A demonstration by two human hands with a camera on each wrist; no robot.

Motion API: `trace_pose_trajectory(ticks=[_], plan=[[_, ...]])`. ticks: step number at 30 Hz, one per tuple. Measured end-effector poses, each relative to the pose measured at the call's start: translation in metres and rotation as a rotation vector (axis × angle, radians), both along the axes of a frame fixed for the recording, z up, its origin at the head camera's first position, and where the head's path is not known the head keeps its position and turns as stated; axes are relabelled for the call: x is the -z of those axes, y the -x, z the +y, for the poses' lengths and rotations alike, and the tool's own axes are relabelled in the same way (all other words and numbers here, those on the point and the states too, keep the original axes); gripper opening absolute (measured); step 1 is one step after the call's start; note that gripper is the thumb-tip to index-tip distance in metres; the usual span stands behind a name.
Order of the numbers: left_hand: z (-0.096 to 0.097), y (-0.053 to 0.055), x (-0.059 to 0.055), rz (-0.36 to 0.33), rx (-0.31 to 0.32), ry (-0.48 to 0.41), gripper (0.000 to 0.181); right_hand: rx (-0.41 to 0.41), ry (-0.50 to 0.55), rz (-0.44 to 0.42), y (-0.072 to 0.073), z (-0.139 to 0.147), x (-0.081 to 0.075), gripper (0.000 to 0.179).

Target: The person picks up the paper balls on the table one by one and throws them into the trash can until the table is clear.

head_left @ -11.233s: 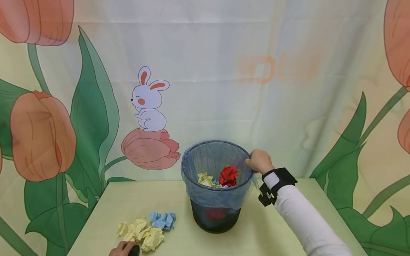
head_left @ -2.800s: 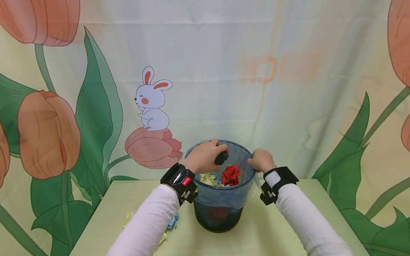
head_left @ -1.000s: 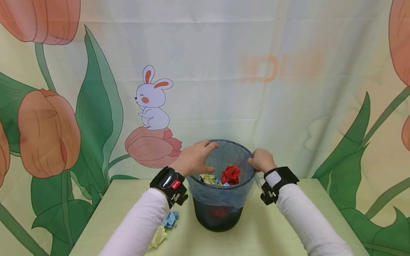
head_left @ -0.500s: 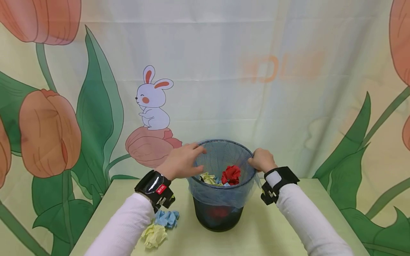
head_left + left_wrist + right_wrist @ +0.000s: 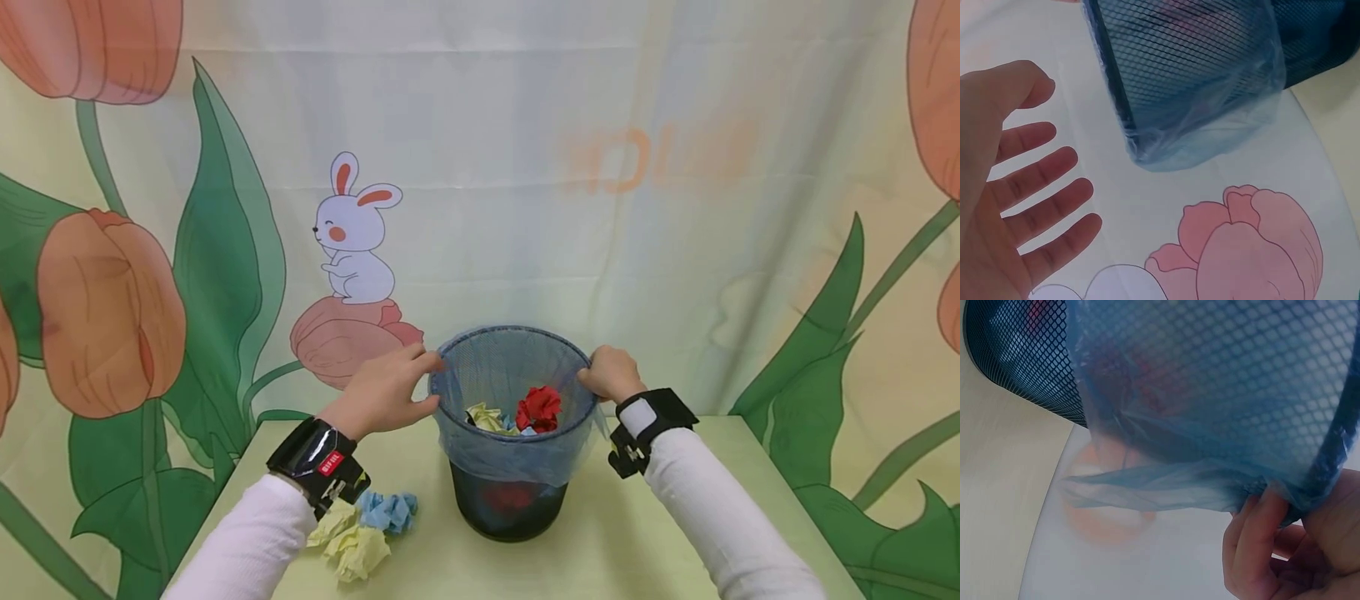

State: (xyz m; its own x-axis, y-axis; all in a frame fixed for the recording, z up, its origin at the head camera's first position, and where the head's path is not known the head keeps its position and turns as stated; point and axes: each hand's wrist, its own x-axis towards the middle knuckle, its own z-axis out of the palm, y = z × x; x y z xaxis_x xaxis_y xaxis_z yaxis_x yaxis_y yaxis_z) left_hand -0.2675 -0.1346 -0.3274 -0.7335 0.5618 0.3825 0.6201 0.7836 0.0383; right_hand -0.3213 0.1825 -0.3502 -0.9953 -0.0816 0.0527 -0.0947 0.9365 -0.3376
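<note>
A black mesh wastebasket (image 5: 480, 512) stands on the table, a translucent blue bag (image 5: 517, 460) folded over its rim. At its right rim my right hand (image 5: 613, 375) pinches the rim and the bag together; the right wrist view shows the fingers (image 5: 1257, 537) bunching the plastic. My left hand (image 5: 382, 390) is just outside the left rim, fingers spread, holding nothing. The left wrist view shows those fingers (image 5: 1041, 181) apart from the bag. Inside lie a crumpled red paper ball (image 5: 538, 408), crumpled yellow paper (image 5: 489, 419), a bit of blue paper and a small black edge.
Crumpled yellow paper balls (image 5: 357, 550) and a blue one (image 5: 387, 511) lie on the table (image 5: 600, 558) left of the wastebasket, below my left forearm. A curtain printed with tulips and a rabbit (image 5: 352, 233) hangs close behind the table.
My left hand held a black object over the wastebasket, let it go, and has moved left out past the rim, uncovering the table's paper balls. My right hand keeps its grip.
</note>
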Motion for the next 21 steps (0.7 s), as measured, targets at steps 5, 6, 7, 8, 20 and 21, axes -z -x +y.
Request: trace_pose_trajectory(ticks=[5,6,7,8,20,21], plan=[[-0.012,-0.002,0.008,0.019,-0.013,-0.012,0.027,0.01,-0.009,-0.001,0.001,-0.001,0.0,0.04],[-0.015,-0.003,0.01,0.02,-0.02,-0.013,0.027,0.012,-0.01,-0.001,0.001,-0.001,0.0,0.039],[-0.017,-0.003,0.012,0.02,-0.027,-0.017,0.027,0.012,-0.011,-0.001,0.001,-0.001,0.0,0.039],[-0.019,-0.004,0.014,0.021,-0.037,-0.015,0.026,0.011,-0.011,0.001,0.001,-0.001,0.0,0.039],[-0.04,-0.014,0.061,0.001,-0.106,0.007,0.025,-0.003,-0.006,0.013,0.001,-0.001,0.0,0.039],[-0.04,-0.015,0.066,-0.005,-0.113,0.008,0.025,-0.001,-0.007,0.011,0.001,0.0,0.0,0.04]])
